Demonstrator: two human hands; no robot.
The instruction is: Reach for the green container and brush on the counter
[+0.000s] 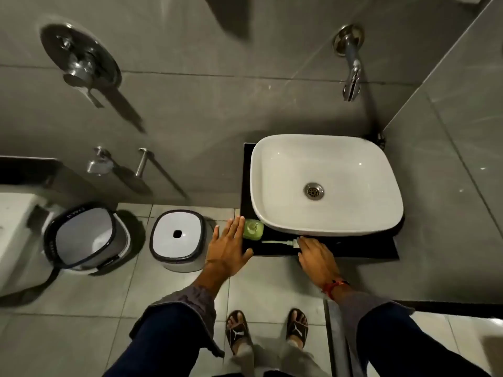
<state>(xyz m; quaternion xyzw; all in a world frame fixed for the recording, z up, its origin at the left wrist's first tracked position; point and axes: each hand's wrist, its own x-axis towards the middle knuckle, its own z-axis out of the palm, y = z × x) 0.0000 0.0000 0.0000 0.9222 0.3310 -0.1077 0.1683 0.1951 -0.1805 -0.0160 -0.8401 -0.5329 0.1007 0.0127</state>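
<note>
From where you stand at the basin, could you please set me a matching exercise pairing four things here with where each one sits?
Things:
1. small green soap bottle
2. white toothbrush
3. white rectangular ceramic basin
4. white square stool with a hole in its seat

Places:
A. on the tiled floor, left of the black counter
B. lying flat along the counter's front edge, at the right hand
C. filling most of the counter, under the wall spout
D. at the counter's left corner, beside the left hand

Pairs: 1-D, 2-B, 3-C, 4-A

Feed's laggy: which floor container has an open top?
The bucket on the left, beside the toilet; the stool nearer the left hand has a flat top with a small hole.
</note>
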